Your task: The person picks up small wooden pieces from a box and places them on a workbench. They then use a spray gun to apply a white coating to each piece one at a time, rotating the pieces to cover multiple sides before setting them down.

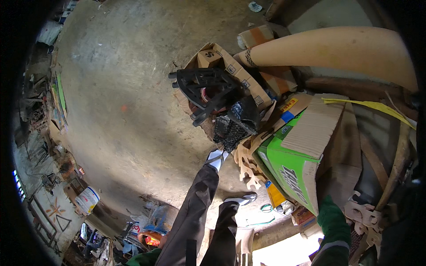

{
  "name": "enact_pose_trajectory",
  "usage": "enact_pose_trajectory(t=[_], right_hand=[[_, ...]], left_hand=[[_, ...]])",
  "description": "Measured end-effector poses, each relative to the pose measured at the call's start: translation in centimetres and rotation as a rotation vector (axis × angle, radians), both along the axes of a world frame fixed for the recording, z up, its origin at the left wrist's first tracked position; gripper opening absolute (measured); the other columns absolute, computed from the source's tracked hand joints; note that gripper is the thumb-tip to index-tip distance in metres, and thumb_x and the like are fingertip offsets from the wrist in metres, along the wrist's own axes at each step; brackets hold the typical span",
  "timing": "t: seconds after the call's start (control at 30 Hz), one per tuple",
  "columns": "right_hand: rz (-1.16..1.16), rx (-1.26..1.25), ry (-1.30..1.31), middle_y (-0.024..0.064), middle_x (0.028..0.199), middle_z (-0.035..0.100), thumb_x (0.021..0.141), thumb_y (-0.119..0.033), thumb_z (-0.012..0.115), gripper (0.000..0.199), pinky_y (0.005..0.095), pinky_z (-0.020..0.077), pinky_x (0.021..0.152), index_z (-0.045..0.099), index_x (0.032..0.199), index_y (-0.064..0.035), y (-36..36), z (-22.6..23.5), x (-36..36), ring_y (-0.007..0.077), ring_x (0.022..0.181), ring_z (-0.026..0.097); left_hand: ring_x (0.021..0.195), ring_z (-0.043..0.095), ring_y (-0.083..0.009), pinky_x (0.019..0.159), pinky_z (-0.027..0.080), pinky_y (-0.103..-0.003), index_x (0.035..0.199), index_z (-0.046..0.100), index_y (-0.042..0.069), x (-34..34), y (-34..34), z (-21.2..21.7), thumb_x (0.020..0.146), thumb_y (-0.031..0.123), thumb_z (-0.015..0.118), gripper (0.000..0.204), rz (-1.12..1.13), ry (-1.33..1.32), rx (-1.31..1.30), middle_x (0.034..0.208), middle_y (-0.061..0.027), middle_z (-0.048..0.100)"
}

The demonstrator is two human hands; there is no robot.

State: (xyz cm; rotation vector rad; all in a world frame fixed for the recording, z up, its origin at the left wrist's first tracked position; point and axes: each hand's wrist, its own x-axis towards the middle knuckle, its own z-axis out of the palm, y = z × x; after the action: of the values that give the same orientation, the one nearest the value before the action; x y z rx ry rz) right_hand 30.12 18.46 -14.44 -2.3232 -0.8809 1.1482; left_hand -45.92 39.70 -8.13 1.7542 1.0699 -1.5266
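My right forearm in a green sleeve (pixel 333 230) with a pale band reaches up to the near side of a large green and brown cardboard box (pixel 288 155). The right hand is hidden at the box's open flap, so I cannot see its fingers. At the lower left, another green sleeve (pixel 144 258) shows beside my dark trouser leg. My left hand (pixel 163 240) is barely visible there, next to a red and yellow packet (pixel 152 241); its fingers are hidden. Pale wooden cut-out pieces (pixel 246 166) lean against the green box's left side.
Ahead, an open cardboard carton (pixel 230 66) holds a black plastic frame (pixel 206 84) and dark scraps. A long tan tube-like object (pixel 328 48) lies across the far right. A yellow strap (pixel 368 106) crosses the right side. A white bucket (pixel 87 199) and clutter line the left wall.
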Motion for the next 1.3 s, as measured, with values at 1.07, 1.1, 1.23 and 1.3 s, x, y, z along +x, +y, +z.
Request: enact_pose_trajectory(t=[1.07, 1.1, 1.23, 1.3], right_hand=[[-1.078, 0.274, -0.826, 0.0169, 0.098, 0.055, 0.069, 0.017, 0.042, 0.05, 0.0354, 0.0438, 0.084, 0.059, 0.111, -0.0043, -24.4, 42.0, -42.2, 0.0322, 0.094, 0.056], [-1.116, 0.396, -0.89, 0.0181, 0.102, 0.056, 0.076, 0.014, 0.042, 0.046, 0.0325, 0.0423, 0.085, 0.056, 0.116, -0.0025, -22.8, 44.3, -43.9, 0.0307, 0.095, 0.056], [-1.513, 0.754, -0.643, 0.0165, 0.114, 0.056, 0.097, -0.018, 0.035, 0.034, 0.0328, 0.0407, 0.089, 0.048, 0.124, 0.0001, -15.0, 50.3, -50.3, 0.0262, 0.101, 0.055], [-1.706, 1.076, -0.16, 0.0064, 0.097, 0.054, 0.098, -0.029, 0.036, 0.039, 0.027, 0.0452, 0.067, 0.04, 0.128, -0.0053, -10.7, 51.7, -52.5, 0.0154, 0.076, 0.054]], left_hand=[[0.079, 0.059, -0.0222, 0.069, 0.048, -0.032, 0.102, 0.054, -0.004, 21.3, 0.2, 14.4, 0.076, 0.007, 0.064, 0.03, 0.203, -0.969, -0.007, 0.086, -0.0115, 0.062], [0.084, 0.058, -0.0218, 0.073, 0.047, -0.033, 0.104, 0.053, -0.004, 22.6, 0.4, 17.7, 0.076, 0.007, 0.064, 0.033, 0.116, -1.07, -0.073, 0.091, -0.0115, 0.061], [0.104, 0.048, -0.0208, 0.088, 0.041, -0.032, 0.12, 0.045, -0.002, 25.7, -0.8, 31.9, 0.078, 0.008, 0.064, 0.047, 0.311, -1.386, -0.271, 0.116, -0.0105, 0.052], [0.107, 0.047, -0.0204, 0.091, 0.039, -0.033, 0.123, 0.043, -0.001, 25.5, -0.4, 38.4, 0.079, 0.012, 0.064, 0.051, 0.427, -1.336, -0.344, 0.118, -0.0087, 0.05]])
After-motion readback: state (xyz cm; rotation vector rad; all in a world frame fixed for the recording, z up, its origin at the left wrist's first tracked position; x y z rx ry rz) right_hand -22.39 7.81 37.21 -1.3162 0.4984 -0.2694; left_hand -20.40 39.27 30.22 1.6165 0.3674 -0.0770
